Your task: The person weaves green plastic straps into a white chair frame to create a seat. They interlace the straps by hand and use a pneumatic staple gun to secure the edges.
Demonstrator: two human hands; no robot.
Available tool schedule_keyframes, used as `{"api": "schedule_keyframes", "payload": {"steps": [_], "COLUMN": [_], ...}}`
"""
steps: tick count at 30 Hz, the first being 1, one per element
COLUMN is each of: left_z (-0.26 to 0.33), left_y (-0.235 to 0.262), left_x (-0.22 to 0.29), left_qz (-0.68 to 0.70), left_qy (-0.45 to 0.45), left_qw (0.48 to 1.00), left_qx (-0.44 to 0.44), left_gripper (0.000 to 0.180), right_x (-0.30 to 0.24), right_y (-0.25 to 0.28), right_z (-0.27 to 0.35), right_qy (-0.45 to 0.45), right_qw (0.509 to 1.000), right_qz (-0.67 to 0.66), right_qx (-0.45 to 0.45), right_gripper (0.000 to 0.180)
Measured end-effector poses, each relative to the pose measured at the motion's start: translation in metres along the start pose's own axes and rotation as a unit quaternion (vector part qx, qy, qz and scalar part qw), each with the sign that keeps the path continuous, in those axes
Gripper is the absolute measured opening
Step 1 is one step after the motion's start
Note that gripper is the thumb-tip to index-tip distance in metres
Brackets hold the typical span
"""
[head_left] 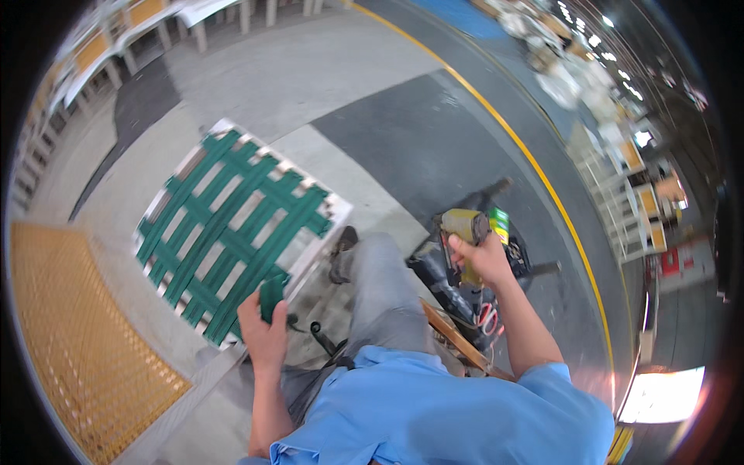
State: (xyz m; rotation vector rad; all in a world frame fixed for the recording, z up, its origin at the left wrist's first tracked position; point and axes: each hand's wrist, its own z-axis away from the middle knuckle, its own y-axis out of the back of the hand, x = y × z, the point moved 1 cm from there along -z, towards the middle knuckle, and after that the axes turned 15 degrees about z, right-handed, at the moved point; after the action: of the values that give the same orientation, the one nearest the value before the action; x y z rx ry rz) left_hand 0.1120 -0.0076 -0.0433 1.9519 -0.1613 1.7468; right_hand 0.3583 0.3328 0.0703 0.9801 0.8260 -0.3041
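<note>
A white square frame laced with crossing green webbing straps lies tilted in front of me. My left hand grips the end of a green strap at the frame's near edge. My right hand is raised to the right and holds a yellow-green staple gun by its handle, well apart from the frame. My grey-trousered leg and dark shoe rest against the frame's near corner.
An orange mesh panel lies on the floor at the left. A black bin with red-handled scissors sits beside my right leg. A yellow floor line curves right; white tables stand far back.
</note>
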Motion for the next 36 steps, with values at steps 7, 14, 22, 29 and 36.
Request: {"api": "schedule_keyframes", "payload": {"steps": [7, 14, 22, 29, 36], "left_z": [0.002, -0.005, -0.002, 0.003, 0.004], "left_y": [-0.033, -0.025, -0.02, -0.002, 0.006], "left_x": [-0.015, -0.008, -0.012, -0.02, -0.011], "left_qz": [0.073, 0.052, -0.001, -0.067, 0.082], "left_qy": [0.078, 0.045, 0.03, 0.043, 0.1], "left_qw": [0.994, 0.997, 0.997, 0.992, 0.985], "left_qx": [-0.031, -0.043, -0.075, -0.095, -0.113], "left_gripper": [0.044, 0.035, 0.022, 0.034, 0.034], "right_x": [0.171, 0.236, 0.25, 0.288, 0.337], "right_y": [0.048, 0.037, 0.087, 0.064, 0.057], "right_z": [-0.046, -0.079, -0.026, 0.062, 0.088], "right_qy": [-0.242, -0.268, -0.305, -0.325, -0.307], "right_qw": [0.951, 0.94, 0.95, 0.883, 0.931], "right_qz": [-0.179, -0.201, 0.074, 0.338, 0.118], "right_qx": [-0.068, -0.072, 0.012, -0.007, 0.156], "right_gripper": [0.043, 0.044, 0.035, 0.091, 0.078]}}
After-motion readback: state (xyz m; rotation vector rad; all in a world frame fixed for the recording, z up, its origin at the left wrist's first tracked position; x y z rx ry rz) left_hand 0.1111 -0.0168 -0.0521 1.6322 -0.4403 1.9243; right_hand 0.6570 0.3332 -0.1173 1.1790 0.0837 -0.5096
